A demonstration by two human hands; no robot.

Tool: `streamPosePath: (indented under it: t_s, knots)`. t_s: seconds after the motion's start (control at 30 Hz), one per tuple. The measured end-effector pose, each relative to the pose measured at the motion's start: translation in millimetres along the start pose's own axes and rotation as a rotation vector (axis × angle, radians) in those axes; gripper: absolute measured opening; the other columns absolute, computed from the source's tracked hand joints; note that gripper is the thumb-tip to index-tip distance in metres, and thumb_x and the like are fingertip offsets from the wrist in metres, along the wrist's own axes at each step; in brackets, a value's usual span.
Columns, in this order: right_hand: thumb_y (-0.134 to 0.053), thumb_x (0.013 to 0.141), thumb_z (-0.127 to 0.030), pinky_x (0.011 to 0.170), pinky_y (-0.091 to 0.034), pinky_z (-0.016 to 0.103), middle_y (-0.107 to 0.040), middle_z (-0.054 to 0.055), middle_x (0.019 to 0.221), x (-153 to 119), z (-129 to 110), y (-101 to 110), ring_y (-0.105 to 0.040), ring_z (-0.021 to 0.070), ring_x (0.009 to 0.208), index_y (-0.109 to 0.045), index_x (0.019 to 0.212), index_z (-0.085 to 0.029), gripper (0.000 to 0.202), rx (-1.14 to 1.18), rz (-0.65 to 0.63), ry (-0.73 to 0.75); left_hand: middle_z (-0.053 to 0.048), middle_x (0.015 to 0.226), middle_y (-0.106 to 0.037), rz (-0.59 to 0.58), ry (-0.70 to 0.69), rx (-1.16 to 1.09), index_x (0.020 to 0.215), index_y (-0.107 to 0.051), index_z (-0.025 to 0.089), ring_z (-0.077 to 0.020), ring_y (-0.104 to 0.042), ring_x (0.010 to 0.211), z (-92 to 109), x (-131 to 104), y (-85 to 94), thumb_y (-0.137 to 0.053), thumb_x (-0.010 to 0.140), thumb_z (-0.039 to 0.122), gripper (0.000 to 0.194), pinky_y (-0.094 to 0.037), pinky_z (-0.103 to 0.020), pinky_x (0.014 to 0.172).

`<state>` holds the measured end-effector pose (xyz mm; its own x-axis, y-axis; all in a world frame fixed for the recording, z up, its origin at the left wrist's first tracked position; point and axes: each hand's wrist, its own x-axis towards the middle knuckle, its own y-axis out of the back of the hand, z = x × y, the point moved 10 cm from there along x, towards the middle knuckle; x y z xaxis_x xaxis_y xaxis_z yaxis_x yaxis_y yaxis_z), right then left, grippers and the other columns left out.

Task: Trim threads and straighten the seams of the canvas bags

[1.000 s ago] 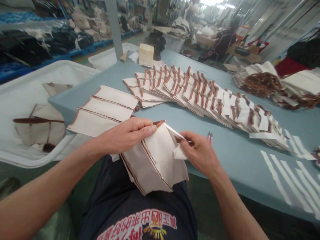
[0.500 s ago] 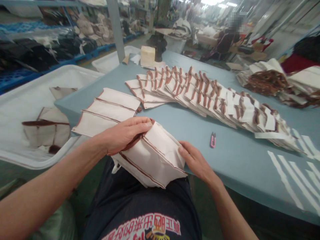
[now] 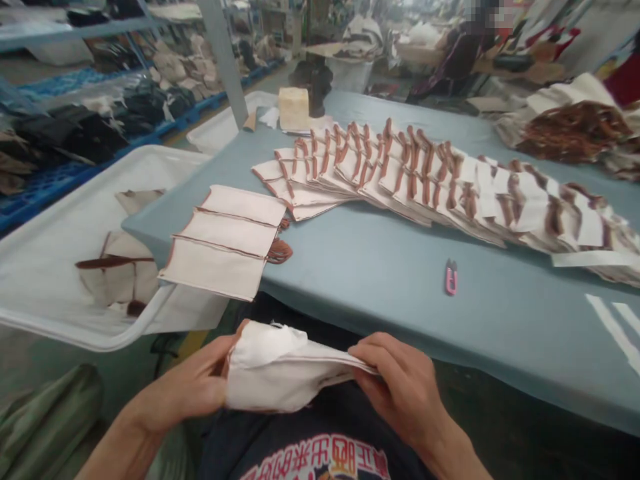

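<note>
Just above my lap I hold a cream fabric pouch (image 3: 280, 373) with brown edging, its far face and inside hidden. My left hand (image 3: 200, 380) grips the brown-trimmed end, thumb on the near side. The opposite end is pinched between the thumb and fingers of my right hand (image 3: 395, 373), where the cloth narrows to a folded edge. Another cream sewn panel (image 3: 225, 233) with brown seams lies flat on the table's left corner, brown threads at its right side. On the table lie pink thread snips (image 3: 451, 277), apart from both hands.
A long overlapping row of cream pieces with brown trim (image 3: 370, 167) crosses the blue-covered table (image 3: 350, 273). White strips (image 3: 615, 327) lie at right. A white bin (image 3: 100, 340) with pieces inside stands left. More pieces (image 3: 570, 127) are heaped at back right. A person (image 3: 450, 60) sits beyond.
Both hands have brought the pouch lower, toward my lap and off the table edge. It has turned, so the seamed face no longer shows. My view has shifted slightly left.
</note>
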<state>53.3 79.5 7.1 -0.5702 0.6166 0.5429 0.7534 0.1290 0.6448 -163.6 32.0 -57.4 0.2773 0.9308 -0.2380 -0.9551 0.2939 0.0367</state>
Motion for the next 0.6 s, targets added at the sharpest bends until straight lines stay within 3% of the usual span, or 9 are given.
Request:
streamPosePath:
  t_s: [0.1,0.3,0.47,0.6]
  knots:
    - [-0.062,0.099,-0.015,0.063,-0.055,0.027,-0.076,0.007,0.081,-3.4,-8.1,5.1,-0.071,0.0183,0.069,-0.067,0.104,-0.020,0.009,-0.056,0.031,0.055,-0.008,0.103,-0.080,-0.087,0.076,-0.289,0.121,-0.076,0.020,-0.0272,-0.072,0.097,-9.1,1.3,-16.4,-0.077,0.085,0.043,0.043,-0.059,-0.033,0.087]
    - [-0.062,0.098,-0.014,0.063,-0.054,0.025,-0.075,0.004,0.081,-11.4,-5.7,-2.5,-0.070,0.0161,0.067,-0.062,0.101,-0.022,0.009,-0.071,-0.002,0.015,-0.008,0.104,-0.082,0.107,0.135,-0.758,0.114,-0.081,0.021,-0.0262,-0.076,0.099,-38.8,22.6,-14.1,-0.078,0.080,0.036,0.038,-0.060,-0.031,0.087]
    - [-0.057,0.101,-0.016,0.065,-0.055,0.028,-0.075,0.006,0.088,-9.8,13.0,-15.2,-0.071,0.0189,0.074,-0.060,0.104,-0.021,0.007,-0.126,-0.080,-0.149,-0.009,0.107,-0.083,0.106,0.216,-0.829,0.118,-0.080,0.020,-0.0288,-0.076,0.105,-59.3,33.8,-16.7,-0.076,0.084,0.032,0.036,-0.058,-0.037,0.097]
    - [-0.052,0.107,-0.025,0.072,-0.057,0.032,-0.077,0.009,0.098,3.7,22.0,-30.9,-0.073,0.0220,0.084,-0.063,0.113,-0.017,0.015,-0.147,-0.168,-0.172,-0.011,0.108,-0.083,0.078,0.235,-0.823,0.113,-0.081,0.016,-0.0303,-0.076,0.106,-52.5,43.8,-18.0,-0.076,0.084,0.030,0.032,-0.058,-0.036,0.095]
